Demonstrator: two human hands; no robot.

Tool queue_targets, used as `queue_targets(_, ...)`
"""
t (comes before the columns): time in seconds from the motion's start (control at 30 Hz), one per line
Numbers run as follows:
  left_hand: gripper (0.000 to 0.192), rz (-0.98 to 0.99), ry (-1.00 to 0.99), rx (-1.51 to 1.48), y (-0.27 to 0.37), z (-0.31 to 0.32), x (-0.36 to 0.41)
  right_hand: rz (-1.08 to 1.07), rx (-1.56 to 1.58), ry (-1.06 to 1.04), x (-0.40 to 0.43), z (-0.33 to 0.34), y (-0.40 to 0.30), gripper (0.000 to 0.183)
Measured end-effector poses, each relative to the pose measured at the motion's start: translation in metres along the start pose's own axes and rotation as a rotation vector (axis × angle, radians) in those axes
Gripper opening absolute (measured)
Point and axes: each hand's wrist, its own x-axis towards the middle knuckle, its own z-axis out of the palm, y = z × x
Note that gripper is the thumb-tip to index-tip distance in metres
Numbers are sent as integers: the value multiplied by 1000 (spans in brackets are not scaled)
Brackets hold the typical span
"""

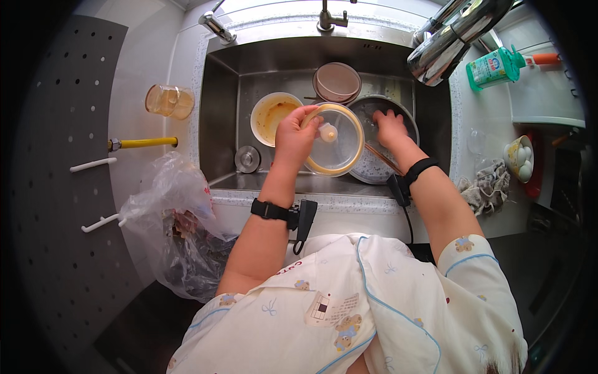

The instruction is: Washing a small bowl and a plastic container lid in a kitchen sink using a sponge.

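Observation:
In my left hand point(299, 131) is a round clear lid point(338, 152) with a yellow sealing rim and a small knob, gripped by its left edge and held over the sink point(299, 183). My right hand point(391, 127) reaches down into a round metal pan point(373, 170) that holds some water. Its fingers are spread and bent, but what lies under the palm is hidden. Wooden chopsticks point(383, 158) lean in the pan by my right wrist. Left of the lid sits a bowl point(268, 117) with brown food residue. Stacked pinkish bowls point(337, 82) stand behind the lid.
A metal drain strainer point(247, 159) lies at the sink's left. A chrome faucet point(439, 51) overhangs the right rear. On the right counter are a green bottle point(495, 69), a crumpled cloth point(488, 187) and a bowl of eggs point(519, 159). A plastic bag point(173, 201) hangs at left, below an amber glass point(169, 101).

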Motion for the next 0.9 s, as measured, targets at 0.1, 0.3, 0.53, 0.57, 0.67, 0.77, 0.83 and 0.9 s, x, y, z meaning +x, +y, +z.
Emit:
queue_targets(0.1, 23, -21, -62, 48, 2, 8, 4, -23, 226, -315, 17, 11, 35, 34)
queue_targets(0.3, 18, 174, -119, 409, -2, 20, 9, -11, 1150, -50, -21, -60, 11, 22)
queue_targets(0.53, 13, 373, -181, 642, 10, 40, 11, -517, 824, 186, -32, -106, -23, 26)
queue_targets(0.57, 11, 334, -193, 630, 13, 42, 10, -514, 824, 191, -30, -108, -21, 26)
queue_targets(0.67, 10, 272, -184, 453, 6, 34, 10, -622, 744, 167, -29, -115, -23, 24)
queue_targets(0.77, 9, 156, -215, 381, 6, 34, 1, -650, 674, 178, -35, -113, -20, 23)
queue_targets(0.83, 9, 170, -199, 366, 0, 33, -3, -539, 631, 100, -41, -107, -17, 23)
queue_targets(0.9, 10, 184, -193, 350, 1, 33, -4, -532, 623, 121, -39, -105, -18, 23)
